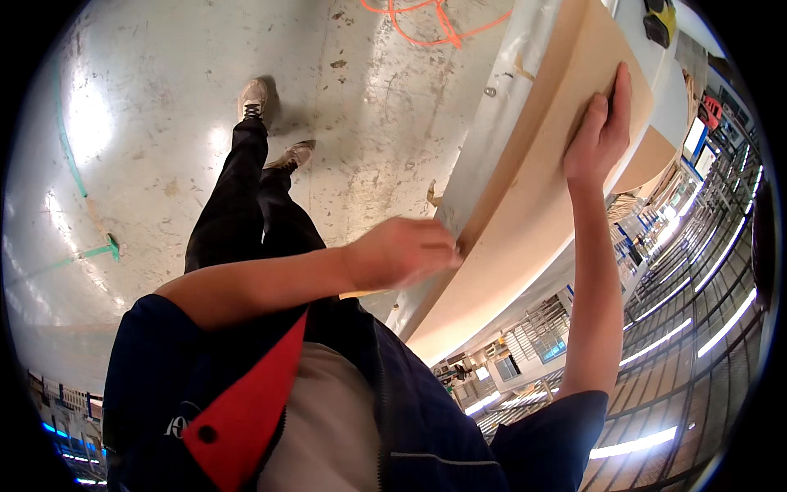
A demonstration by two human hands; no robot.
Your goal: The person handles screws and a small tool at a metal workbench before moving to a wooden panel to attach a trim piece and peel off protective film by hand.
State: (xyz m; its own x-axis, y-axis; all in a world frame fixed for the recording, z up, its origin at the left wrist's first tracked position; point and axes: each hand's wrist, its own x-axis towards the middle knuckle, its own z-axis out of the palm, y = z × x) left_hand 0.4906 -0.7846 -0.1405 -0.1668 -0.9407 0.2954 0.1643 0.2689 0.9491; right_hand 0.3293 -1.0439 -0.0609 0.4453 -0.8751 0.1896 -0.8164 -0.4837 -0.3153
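Observation:
A long, thick tan board with a pale brown edge runs diagonally along my right side. My right hand lies on its broad face toward the far end, fingers stretched out and holding nothing. My left hand is at the board's near edge, its fingers curled together and somewhat blurred by motion. Its fingertips meet the edge beside a small dark spot. What they pinch, if anything, is too small to make out.
Below the board is a pale grey work surface with a round metal fitting. A yellow and black tool lies beyond the board. An orange cord lies on the scuffed floor. Green tape marks the floor at the left.

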